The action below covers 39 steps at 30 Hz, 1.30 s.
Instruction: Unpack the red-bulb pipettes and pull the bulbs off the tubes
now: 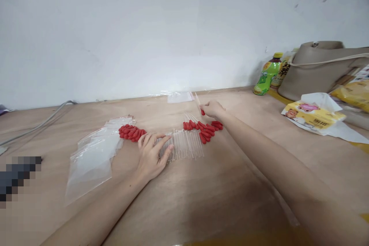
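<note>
My left hand [152,153] rests on the left part of a row of slim clear tubes or sleeves [187,145], its fingers apart. Beside its fingertips lies a bunch of red-handled tools [129,132], mostly only the handles showing. Farther off, my right hand [212,109] is closed around one red-handled tool [197,100], whose pale thin shaft points up and away. Below that hand, more red-handled tools [205,127] lie in loose groups at the far edge of the row. Clear zip bags [93,161] are fanned out to the left.
Another clear bag [180,97] lies by the wall. A green drink bottle [268,75], a beige handbag [314,71] and a yellow-and-white wrapper [314,113] stand or lie at right. At left are a grey cable [43,123] and a pixelated dark object [17,177].
</note>
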### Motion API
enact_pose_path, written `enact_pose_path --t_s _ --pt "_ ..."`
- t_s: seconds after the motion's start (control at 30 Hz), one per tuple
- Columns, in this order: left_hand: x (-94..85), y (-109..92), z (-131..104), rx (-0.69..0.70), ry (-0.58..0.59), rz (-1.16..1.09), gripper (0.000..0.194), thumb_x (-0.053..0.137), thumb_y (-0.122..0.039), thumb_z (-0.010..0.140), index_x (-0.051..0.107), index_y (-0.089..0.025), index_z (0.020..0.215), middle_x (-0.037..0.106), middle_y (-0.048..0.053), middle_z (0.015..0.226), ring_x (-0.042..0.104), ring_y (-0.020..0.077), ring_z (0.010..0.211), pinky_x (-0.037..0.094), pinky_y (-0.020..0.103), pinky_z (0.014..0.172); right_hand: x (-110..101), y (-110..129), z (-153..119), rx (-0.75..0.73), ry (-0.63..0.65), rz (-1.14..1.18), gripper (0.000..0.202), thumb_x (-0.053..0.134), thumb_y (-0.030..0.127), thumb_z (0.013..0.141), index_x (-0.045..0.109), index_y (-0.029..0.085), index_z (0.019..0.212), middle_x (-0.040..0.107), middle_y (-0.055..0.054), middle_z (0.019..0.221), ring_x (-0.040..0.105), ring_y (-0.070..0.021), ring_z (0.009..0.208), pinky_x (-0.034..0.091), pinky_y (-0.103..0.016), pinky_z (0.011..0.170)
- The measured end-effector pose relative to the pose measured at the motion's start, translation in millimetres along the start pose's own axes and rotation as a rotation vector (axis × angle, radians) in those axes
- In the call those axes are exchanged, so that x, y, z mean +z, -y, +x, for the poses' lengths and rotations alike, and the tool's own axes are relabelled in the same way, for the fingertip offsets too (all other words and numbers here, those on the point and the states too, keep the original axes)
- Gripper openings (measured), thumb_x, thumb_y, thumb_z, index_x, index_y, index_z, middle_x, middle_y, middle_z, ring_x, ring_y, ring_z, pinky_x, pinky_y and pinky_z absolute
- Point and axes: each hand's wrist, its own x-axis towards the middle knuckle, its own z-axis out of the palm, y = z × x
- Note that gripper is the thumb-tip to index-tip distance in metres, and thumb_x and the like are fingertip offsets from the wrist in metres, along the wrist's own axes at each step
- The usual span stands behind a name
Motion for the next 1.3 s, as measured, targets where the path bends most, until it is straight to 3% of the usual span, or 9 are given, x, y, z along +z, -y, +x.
enact_pose_path --t_s 0.07,0.13,0.2,0.27,0.4,0.53,0.8,0.97,1.3 --pt "1.2 0.7 -0.7 0.003 -0.001 0.004 0.023 0.051 -0.029 0.083 0.061 -0.022 0.101 0.059 0.007 0.097 0.051 0.022 0.092 0.03 0.045 0.09 -6.4 -2.0 -10.7 -0.086 -0.061 0.084 0.044 0.027 0.042 0.087 0.062 0.017 0.076 0.064 -0.005 0.072 0.059 -0.0169 0.066 0.042 -0.03 0.062" --pt "3.1 1.6 -1.0 0.0 -0.004 0.005 0.025 0.05 -0.029 0.083 0.059 -0.02 0.105 0.058 0.008 0.098 0.051 0.0223 0.093 0.031 0.044 0.09 -9.3 -7.7 -27.0 -0.214 -0.13 0.188 0.042 0.025 0.042 0.089 0.059 0.017 0.088 0.065 -0.004 0.08 0.058 -0.0143 0.069 0.042 -0.026 0.062" --pt "5.1 2.0 -0.9 -0.011 -0.015 -0.001 0.031 0.05 -0.029 0.083 0.053 -0.018 0.112 0.057 0.009 0.103 0.05 0.0232 0.096 0.033 0.044 0.089 -7.0 -17.7 -47.6 -0.451 -0.278 0.323 0.03 0.042 0.039 0.084 0.058 0.015 0.093 0.064 -0.006 0.082 0.058 -0.0155 0.074 0.042 -0.027 0.066" --pt "6.4 1.3 -0.4 -0.011 -0.034 -0.022 0.04 0.05 -0.029 0.083 0.045 -0.016 0.12 0.055 0.012 0.109 0.048 0.0245 0.102 0.034 0.043 0.09 0.3 -30.2 -70.2 -0.653 -0.401 0.233 0.023 0.051 0.033 0.081 0.059 0.017 0.095 0.063 -0.005 0.079 0.055 -0.0173 0.077 0.039 -0.033 0.074" --pt "4.9 -4.9 0.4 0.077 -0.043 -0.056 0.047 0.052 -0.026 0.082 0.039 -0.015 0.126 0.051 0.013 0.117 0.046 0.0255 0.111 0.033 0.045 0.096 20.5 -50.9 -108.0 -0.905 -0.486 0.078 0.011 0.054 0.025 0.081 0.064 0.021 0.086 0.06 -0.002 0.072 0.051 -0.0162 0.076 0.035 -0.035 0.076" --pt "2.6 -15.4 -1.3 0.304 0.012 -0.075 0.04 0.055 -0.022 0.081 0.048 -0.019 0.12 0.053 0.011 0.118 0.046 0.0254 0.114 0.037 0.045 0.097 35.6 -54.4 -124.2 -1.087 -0.462 0.064 0.008 0.057 0.022 0.08 0.063 0.021 0.085 0.062 -0.001 0.072 0.052 -0.0148 0.075 0.037 -0.034 0.077" --pt "7.4 -30.3 -3.9 0.509 -0.012 -0.109 0.022 0.055 -0.016 0.081 0.056 -0.014 0.104 0.065 0.007 0.101 0.058 0.0194 0.101 0.05 0.034 0.088 42.9 -42.0 -131.1 -1.186 -0.441 0.126 0.009 0.059 0.024 0.079 0.062 0.021 0.087 0.067 0.002 0.075 0.057 -0.0132 0.076 0.038 -0.035 0.083" --pt "6.9 -31.6 -2.5 0.514 -0.025 -0.162 0.012 0.054 -0.012 0.08 0.058 -0.013 0.091 0.068 0.007 0.089 0.062 0.0179 0.093 0.052 0.032 0.087 38.6 -40.2 -132.2 -1.232 -0.464 0.061 0.008 0.058 0.023 0.08 0.061 0.022 0.087 0.068 0.002 0.072 0.059 -0.0119 0.071 0.038 -0.035 0.081" --pt "12.2 -23.5 -9.6 0.505 -0.037 -0.252 0.013 0.054 -0.011 0.08 0.058 -0.015 0.092 0.068 0.005 0.087 0.063 0.0167 0.089 0.053 0.032 0.085 38.9 -49.5 -127.4 -1.395 -0.506 0.007 0.018 0.059 0.017 0.079 0.06 0.02 0.097 0.069 0.0 0.082 0.06 -0.0125 0.078 0.047 -0.032 0.077"
